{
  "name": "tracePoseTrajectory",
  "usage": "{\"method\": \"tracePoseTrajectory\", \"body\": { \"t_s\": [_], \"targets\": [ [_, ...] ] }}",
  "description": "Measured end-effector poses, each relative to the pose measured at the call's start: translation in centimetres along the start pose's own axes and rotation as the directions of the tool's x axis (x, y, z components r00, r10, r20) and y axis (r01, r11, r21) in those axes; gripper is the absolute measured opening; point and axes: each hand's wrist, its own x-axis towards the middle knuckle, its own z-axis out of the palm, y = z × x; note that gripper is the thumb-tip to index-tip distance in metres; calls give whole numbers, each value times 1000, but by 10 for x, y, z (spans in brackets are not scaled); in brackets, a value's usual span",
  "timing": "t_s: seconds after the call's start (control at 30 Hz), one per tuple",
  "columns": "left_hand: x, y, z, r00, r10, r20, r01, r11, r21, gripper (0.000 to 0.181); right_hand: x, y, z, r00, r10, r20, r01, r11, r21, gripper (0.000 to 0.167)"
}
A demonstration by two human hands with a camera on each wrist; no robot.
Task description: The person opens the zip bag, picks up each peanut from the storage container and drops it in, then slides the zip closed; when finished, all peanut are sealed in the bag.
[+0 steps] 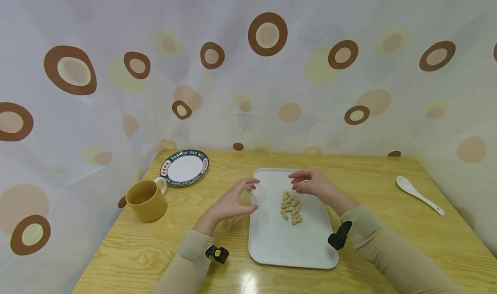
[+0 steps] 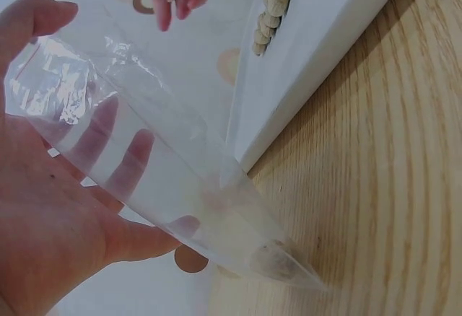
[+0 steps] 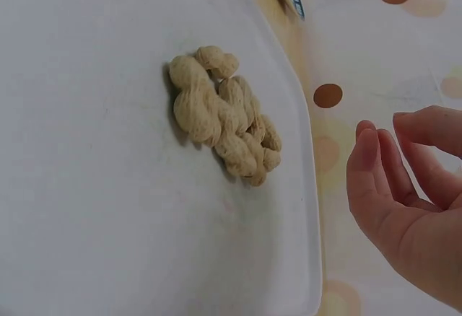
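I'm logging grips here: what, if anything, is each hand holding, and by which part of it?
The left hand holds a clear plastic bag by its upper end, around the mouth. The right hand holds nothing.

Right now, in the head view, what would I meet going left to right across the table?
Yellow mug, dark-rimmed plate, left hand holding a clear plastic bag, peanuts, right hand, white spoon.
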Motion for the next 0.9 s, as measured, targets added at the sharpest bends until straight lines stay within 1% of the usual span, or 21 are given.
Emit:
{"method": "tracePoseTrajectory", "body": {
  "t_s": [0.13, 0.23, 0.5, 0.67, 0.77, 0.9],
  "targets": [
    [0, 1, -1, 1000, 4, 2, -4, 1000, -11, 68, 3, 5, -2, 999, 48, -14, -49, 998, -32, 42],
    [0, -1, 0, 1000, 6, 4, -6, 1000, -11, 68, 4, 9, -3, 997, 70, -13, -70, 997, -44, 41],
    [1, -5, 0, 1000, 8, 6, -8, 1000, -5, 69, 3, 19, -3, 996, 89, 4, -88, 992, -90, 40],
    [1, -6, 0, 1000, 13, 0, -13, 1000, -5, 68, 4, 27, -4, 993, 116, 6, -114, 982, -154, 37],
    [1, -6, 0, 1000, 16, -3, -16, 1000, -11, 68, 4, 31, -3, 993, 118, 7, -114, 973, -202, 34],
    [1, -6, 0, 1000, 19, -4, -19, 1000, -12, 68, 3, 33, -4, 993, 118, 10, -112, 966, -231, 31]
  ]
}}
